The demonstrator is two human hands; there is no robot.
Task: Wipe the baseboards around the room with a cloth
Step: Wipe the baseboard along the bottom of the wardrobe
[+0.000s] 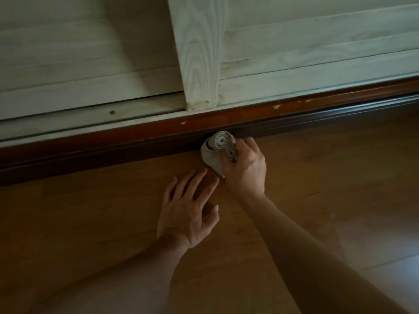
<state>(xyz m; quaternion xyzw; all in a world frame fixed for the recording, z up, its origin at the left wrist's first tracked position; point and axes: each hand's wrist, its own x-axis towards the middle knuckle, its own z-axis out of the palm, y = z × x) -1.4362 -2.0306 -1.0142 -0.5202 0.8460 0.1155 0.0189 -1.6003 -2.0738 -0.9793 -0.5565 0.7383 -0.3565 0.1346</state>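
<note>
While right hand presses rolled grey cloth against dark baseboard, fingers clamped on it, left hand lies flat on wooden floor, fingers spread.

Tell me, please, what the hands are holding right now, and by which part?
The right hand grips a bunched grey cloth by its rear end, pressing the front against the baseboard. The left hand holds nothing.

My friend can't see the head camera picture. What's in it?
The right hand presses a rolled grey cloth against the dark wooden baseboard. The left hand lies flat on the wood floor, below pale sliding doors.
</note>
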